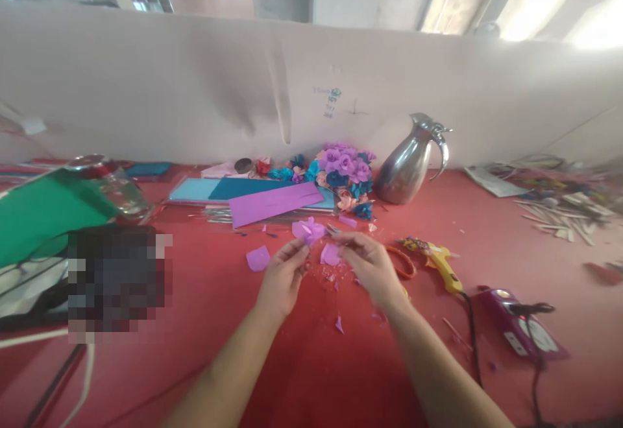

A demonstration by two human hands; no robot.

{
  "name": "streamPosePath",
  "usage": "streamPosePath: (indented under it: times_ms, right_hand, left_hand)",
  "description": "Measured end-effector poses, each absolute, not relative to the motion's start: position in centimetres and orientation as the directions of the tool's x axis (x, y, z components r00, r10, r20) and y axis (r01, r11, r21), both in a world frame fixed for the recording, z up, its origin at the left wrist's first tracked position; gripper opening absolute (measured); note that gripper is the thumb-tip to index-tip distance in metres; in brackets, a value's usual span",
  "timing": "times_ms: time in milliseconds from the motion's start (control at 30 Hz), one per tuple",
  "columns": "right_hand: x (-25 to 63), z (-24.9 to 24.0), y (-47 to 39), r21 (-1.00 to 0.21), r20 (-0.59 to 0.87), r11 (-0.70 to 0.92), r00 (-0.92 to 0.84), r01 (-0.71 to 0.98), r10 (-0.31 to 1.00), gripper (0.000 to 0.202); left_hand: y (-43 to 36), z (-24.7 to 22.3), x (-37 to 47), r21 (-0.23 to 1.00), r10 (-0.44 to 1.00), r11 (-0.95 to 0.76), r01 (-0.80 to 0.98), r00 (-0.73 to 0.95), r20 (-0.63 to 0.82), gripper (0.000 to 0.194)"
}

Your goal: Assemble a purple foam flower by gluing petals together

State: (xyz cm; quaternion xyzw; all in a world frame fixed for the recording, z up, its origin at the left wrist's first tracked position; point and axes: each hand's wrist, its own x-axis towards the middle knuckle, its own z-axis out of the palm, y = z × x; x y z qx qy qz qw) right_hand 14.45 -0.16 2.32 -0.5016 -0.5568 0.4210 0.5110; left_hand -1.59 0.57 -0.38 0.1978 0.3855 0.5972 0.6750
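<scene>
Purple paper blossom is at the middle of the scene, pinched between thumb and fingertips of the left hand. Right hand is closed, thumb to fingers, on a slim metal tool, too blurred to identify; its tip is near the blossom's right side. Loose purple petal lies left, on the red table. Yellow glue gun lies right. Far side: steel jug stands just right of bunched paper flowers.
</scene>
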Motion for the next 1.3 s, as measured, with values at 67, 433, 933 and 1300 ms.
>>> streamPosePath:
  times_ms: [67, 433, 933, 1300]
  right_hand:
    - [18.1, 3.0, 0.1, -0.872, 0.221, 0.156, 0.089, 0.465, 0.971, 0.027]
    - [31.0, -0.1, -1.4, -0.117, -0.134, -0.474, 0.459, 0.873, 0.878, 0.032]
    - [28.0, 1.1, -3.6, -0.927, -0.200, -0.269, 0.260, 0.262, 0.945, 0.027]
    - [17.5, 1.3, -5.4, -0.994, 0.043, 0.036, 0.070, 0.098, 0.997, 0.033]
  left_hand:
    - [0.8, -0.5, -1.8, 0.684, 0.952, 0.203, -0.701, -0.023, -0.306, 0.021]
    - [1.1, 0.0, -2.1, 0.692, 0.941, 0.214, -0.690, -0.045, -0.335, 0.012]
    - [1.2, -0.5, -2.3, 0.646, 0.907, 0.316, -0.695, 0.022, -0.420, 0.013]
    - [1.3, -0.9, -2.2, 0.682, 0.900, 0.329, -0.654, -0.002, -0.436, 0.015]
